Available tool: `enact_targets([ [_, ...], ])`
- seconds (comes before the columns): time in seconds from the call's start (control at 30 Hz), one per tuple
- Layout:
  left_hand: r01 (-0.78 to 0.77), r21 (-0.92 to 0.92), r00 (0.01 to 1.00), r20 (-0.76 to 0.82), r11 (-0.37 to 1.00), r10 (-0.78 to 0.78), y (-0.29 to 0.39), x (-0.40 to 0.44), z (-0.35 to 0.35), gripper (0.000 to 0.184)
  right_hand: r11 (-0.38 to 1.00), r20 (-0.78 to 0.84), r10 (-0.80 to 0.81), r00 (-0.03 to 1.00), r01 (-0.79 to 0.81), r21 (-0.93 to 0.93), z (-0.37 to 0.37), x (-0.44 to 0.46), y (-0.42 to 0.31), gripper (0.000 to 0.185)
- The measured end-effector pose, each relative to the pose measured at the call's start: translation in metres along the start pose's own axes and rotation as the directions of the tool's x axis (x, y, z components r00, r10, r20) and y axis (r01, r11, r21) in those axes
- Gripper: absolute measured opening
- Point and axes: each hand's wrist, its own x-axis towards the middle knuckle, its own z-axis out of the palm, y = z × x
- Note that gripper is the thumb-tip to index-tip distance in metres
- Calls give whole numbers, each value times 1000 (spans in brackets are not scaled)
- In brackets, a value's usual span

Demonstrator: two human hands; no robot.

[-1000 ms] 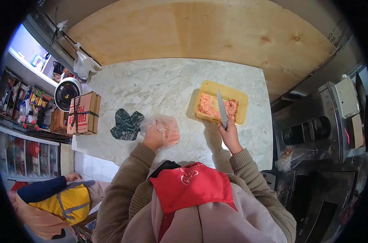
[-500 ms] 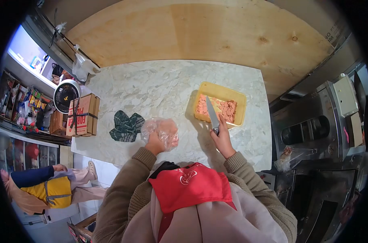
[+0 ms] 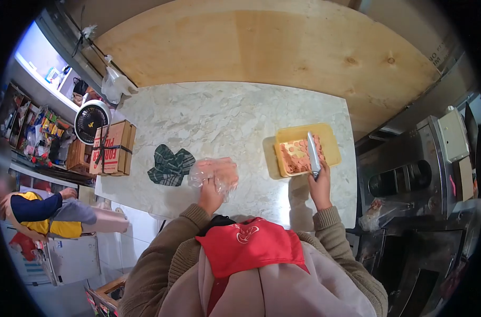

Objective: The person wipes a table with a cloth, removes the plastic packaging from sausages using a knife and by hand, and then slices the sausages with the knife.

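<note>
the right hand [image 3: 321, 189], right of the frame's middle, is closed around the handle of a knife [image 3: 313, 149], whose blade points toward the top of the frame and lies over a yellow tub [image 3: 333, 145]. pink slices [image 3: 293, 158] are spread across the tub's floor, most of them to the left of the blade (whether the blade touches any of them, i cannot tell). the hand is at the tub's lower edge. the left hand [image 3: 211, 196], just below the middle of the frame, has its fingers on the lower side of a clear bag [image 3: 223, 170] with pink pieces inside; how firmly they grip it, if at all, i cannot tell. the bag lies on a pale marbled table [image 3: 219, 116], well apart from the tub. just left of the bag is a crumpled dark green checked cloth [image 3: 168, 168]. farther left in the frame stands a tied box [image 3: 116, 148] with red print, and beside it, toward the upper left, a fan [image 3: 91, 124]. at the lower left edge another person [image 3: 71, 214] shows, in dark blue and yellow. a wooden board [image 3: 224, 45] spans the top of the frame.
</note>
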Motion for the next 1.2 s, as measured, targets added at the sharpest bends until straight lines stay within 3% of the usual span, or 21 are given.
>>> enact_targets([
  [0.1, -94, 303, 994, 77, 948, 74, 10, 9, -7, 45, 995, -74, -11, 997, 4, -101, -3, -9, -9, 49],
  [0.23, 2, 169, 1000, 21, 986, -5, 52, 16, -26, 45, 950, -17, -116, 993, 106, -293, 10, -33, -49, 49],
  [0.4, 61, 57, 997, -40, 997, -59, 26, 14, -11, 44, 968, 234, -251, 939, 237, 88, 37, -53, -68, 54],
  [0.5, 155, -506, 987, 104, 848, -119, 11, 26, 3, 35, 958, 331, -262, 907, 202, 206, 40, -55, -85, 53],
  [0.7, -15, -310, 983, 171, 951, 72, -4, 33, 3, 38, 933, 380, -326, 865, 230, 277, 47, -55, -89, 52],
  [0.77, -118, -177, 971, 185, 977, 151, -3, 32, 0, 37, 926, 414, -260, 872, 104, 362, 43, -55, -92, 51],
  [0.83, -49, -284, 977, 188, 958, 105, 2, 33, -5, 35, 915, 433, -229, 872, 41, 401, 42, -55, -92, 50],
  [0.93, 160, -568, 974, 224, 808, -35, 17, 34, -19, 30, 923, 402, -237, 885, 76, 377, 45, -57, -88, 47],
  [1.03, 332, -773, 942, 298, 540, -153, 26, 35, -31, 24, 921, 427, -232, 874, 56, 386, 45, -56, -88, 47],
  [1.07, 331, -774, 943, 296, 540, -154, 19, 33, -28, 24, 920, 442, -228, 868, 45, 388, 45, -56, -89, 46],
  [1.17, 379, -918, 906, 344, 113, -246, -12, 28, -13, 21, 928, 453, -214, 865, 35, 371, 45, -59, -93, 45],
  [1.2, 377, -919, 907, 342, 113, -244, -16, 27, -13, 21, 932, 458, -203, 865, 27, 361, 44, -59, -95, 44],
])
